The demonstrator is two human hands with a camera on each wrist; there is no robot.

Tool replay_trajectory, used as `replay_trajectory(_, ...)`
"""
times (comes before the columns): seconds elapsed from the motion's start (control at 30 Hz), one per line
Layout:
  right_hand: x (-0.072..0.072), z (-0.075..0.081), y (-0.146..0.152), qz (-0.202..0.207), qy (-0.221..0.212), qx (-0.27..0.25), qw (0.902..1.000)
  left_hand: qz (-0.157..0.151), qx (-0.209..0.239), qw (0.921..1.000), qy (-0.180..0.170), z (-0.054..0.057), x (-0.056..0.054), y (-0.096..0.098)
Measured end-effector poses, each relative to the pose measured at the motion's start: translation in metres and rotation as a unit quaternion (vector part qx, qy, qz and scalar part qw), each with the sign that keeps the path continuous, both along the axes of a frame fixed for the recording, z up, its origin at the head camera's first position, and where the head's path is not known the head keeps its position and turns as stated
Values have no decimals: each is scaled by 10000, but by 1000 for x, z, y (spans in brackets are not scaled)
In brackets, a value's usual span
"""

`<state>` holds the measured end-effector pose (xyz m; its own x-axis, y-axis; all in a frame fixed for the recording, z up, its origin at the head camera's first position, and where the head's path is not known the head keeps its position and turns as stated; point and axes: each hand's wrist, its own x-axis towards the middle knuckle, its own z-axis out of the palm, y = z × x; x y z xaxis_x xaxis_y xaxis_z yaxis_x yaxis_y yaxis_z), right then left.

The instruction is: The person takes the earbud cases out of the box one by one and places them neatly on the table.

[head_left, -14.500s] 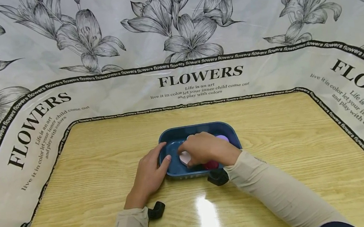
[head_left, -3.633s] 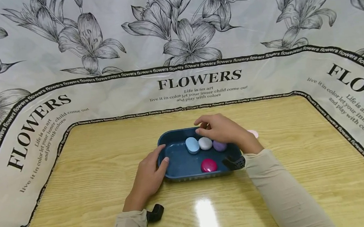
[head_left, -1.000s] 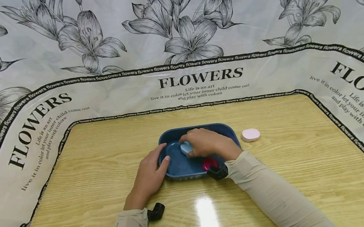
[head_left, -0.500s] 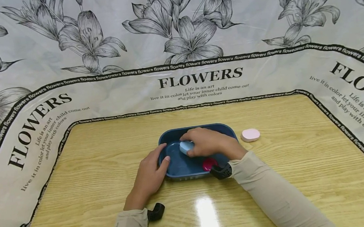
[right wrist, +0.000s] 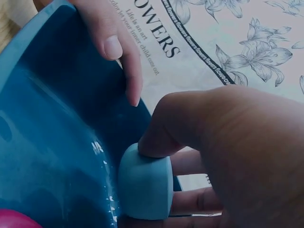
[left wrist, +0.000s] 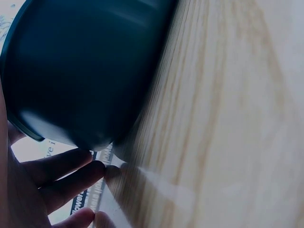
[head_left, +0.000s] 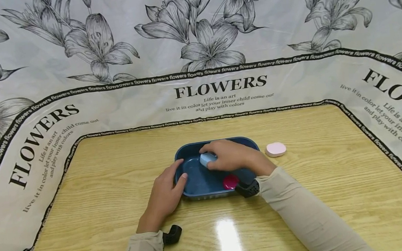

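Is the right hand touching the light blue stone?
Touching. The right wrist view shows the right hand pinching the light blue stone, thumb above and fingers behind it.

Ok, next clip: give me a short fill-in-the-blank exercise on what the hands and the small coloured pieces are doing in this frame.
1. The right hand pinches the light ____ piece over the tray.
2. The left hand holds the tray's ____ rim.
3. The pale pink piece lies on the table, to the ____ of the tray.
4. The ____ piece lies in the tray near its front wall.

Missing words: blue; left; right; magenta
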<state>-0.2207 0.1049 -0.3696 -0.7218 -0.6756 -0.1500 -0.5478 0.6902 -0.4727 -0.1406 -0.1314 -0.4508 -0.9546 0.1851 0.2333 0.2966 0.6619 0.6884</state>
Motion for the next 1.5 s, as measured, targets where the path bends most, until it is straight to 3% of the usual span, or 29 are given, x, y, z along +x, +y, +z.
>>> replay_trajectory(0.27, 2, 1, 5, -42, -108, -264, 9996, 62, -16, 10000, 19, -1, 0, 0)
replay_trajectory(0.63, 11, 4, 21, -185, 389, -390, 9983, 59, -27, 10000, -20, -1, -1, 1)
replay_trajectory(1.07, 19, 2, 37, -480, 459, -918, 9936, 60, -16, 10000, 1, -1, 0, 1)
replay_trajectory(1.3, 23, -5, 47, -584, 784, -1213, 9878, 60, -31, 10000, 37, -1, 0, 1)
replay_trajectory(1.5, 26, -9, 55, -750, 694, -1615, 9816, 57, -40, 10000, 41, -1, 0, 1)
